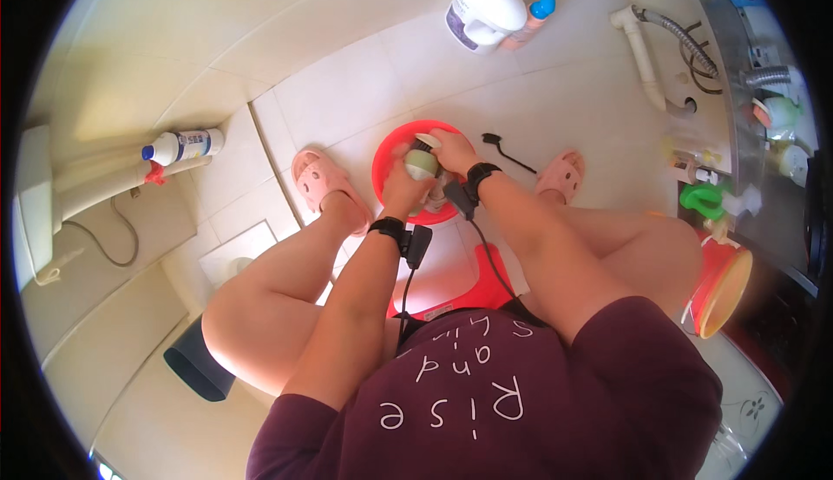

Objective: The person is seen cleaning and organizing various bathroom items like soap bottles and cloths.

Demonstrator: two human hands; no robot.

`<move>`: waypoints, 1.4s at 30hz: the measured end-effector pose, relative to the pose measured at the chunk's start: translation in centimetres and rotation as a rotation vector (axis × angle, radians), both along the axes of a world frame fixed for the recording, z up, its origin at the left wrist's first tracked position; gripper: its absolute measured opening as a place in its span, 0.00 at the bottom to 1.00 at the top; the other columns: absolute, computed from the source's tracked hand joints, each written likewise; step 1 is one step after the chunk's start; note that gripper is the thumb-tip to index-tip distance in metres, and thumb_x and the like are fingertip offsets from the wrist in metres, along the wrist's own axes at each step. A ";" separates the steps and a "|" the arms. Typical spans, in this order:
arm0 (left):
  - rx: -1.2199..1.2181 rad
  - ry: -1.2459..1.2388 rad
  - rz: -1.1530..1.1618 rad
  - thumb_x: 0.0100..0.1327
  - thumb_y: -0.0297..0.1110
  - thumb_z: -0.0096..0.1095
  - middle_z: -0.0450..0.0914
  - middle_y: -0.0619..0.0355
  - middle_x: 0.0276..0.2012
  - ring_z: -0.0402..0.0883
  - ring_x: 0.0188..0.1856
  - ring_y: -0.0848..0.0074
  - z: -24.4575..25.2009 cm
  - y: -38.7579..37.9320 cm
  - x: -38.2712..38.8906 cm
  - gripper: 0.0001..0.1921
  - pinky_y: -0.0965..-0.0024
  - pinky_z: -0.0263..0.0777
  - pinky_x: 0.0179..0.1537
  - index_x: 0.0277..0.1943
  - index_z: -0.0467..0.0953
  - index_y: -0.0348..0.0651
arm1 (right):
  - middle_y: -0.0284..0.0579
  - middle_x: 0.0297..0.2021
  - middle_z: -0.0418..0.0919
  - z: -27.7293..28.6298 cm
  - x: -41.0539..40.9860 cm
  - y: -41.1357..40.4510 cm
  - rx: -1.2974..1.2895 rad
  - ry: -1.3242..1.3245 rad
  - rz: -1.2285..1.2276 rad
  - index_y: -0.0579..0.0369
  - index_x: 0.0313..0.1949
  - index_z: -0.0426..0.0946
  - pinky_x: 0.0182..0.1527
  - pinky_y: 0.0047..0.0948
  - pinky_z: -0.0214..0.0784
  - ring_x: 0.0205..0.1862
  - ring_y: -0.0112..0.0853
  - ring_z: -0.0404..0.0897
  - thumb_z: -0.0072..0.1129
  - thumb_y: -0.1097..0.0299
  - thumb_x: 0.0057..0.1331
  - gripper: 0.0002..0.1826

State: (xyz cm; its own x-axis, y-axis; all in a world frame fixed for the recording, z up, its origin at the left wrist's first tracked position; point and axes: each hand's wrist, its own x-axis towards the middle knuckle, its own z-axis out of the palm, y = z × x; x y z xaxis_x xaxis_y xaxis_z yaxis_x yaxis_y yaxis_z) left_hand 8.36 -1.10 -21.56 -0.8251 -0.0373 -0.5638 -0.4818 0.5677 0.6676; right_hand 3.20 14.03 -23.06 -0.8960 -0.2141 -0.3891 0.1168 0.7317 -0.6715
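Both of my hands are over a red plastic basin on the tiled floor between my feet. My left hand grips a pale green, rounded item, perhaps the toe of a shoe. In my right hand is a scrubbing brush with a whitish back and dark bristles. The bristles are against or just beyond the green item; actual contact is hard to tell. Crumpled greyish-pink material shows lower in the basin, partly hidden by my hands.
A small black brush lies right of the basin. Beyond stand a white jug with a purple cap and a blue-capped bottle. A bottle rests by the left pipe. A red bucket is beside my right knee. Cables trail from both wrist straps.
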 end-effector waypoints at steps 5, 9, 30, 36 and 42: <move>0.043 -0.136 -0.009 0.38 0.31 0.74 0.75 0.48 0.51 0.75 0.54 0.61 1.1 -0.5 0.0 0.46 0.64 0.68 0.54 0.64 0.58 0.50 | 0.57 0.36 0.78 5.2 1.1 -0.5 -0.033 0.140 -0.027 0.49 0.47 0.72 0.44 0.47 0.67 0.44 0.50 0.76 0.57 0.76 0.55 0.18; 0.177 0.124 -0.022 0.37 0.29 0.74 0.74 0.49 0.50 0.75 0.52 0.63 1.5 -1.9 0.7 0.45 0.64 0.68 0.52 0.62 0.60 0.46 | 0.57 0.37 0.78 4.5 1.5 -0.2 -0.159 0.158 -0.057 0.47 0.50 0.72 0.42 0.48 0.68 0.40 0.54 0.76 0.57 0.75 0.56 0.21; 0.215 0.249 0.042 0.40 0.20 0.71 0.71 0.55 0.51 0.70 0.54 0.69 7.0 -5.6 5.9 0.40 0.65 0.67 0.53 0.58 0.60 0.43 | 0.45 0.56 0.72 0.9 1.9 -1.5 0.141 -0.058 0.037 0.28 0.54 0.75 0.64 0.54 0.45 0.63 0.46 0.61 0.54 0.55 0.62 0.19; 0.195 0.280 0.152 0.39 0.22 0.72 0.74 0.53 0.46 0.75 0.48 0.66 4.1 -7.8 6.4 0.36 0.65 0.70 0.49 0.55 0.64 0.40 | 0.49 0.46 0.77 12.9 4.4 -6.1 -0.251 0.054 0.287 0.27 0.53 0.75 0.60 0.50 0.51 0.53 0.45 0.71 0.57 0.55 0.60 0.20; 0.255 0.351 0.136 0.39 0.24 0.72 0.76 0.52 0.45 0.76 0.47 0.67 4.8 -4.6 6.0 0.33 0.65 0.70 0.48 0.52 0.66 0.38 | 0.52 0.40 0.75 8.7 3.1 -5.7 -0.006 0.165 0.075 0.25 0.52 0.76 0.58 0.41 0.55 0.51 0.47 0.68 0.57 0.55 0.59 0.20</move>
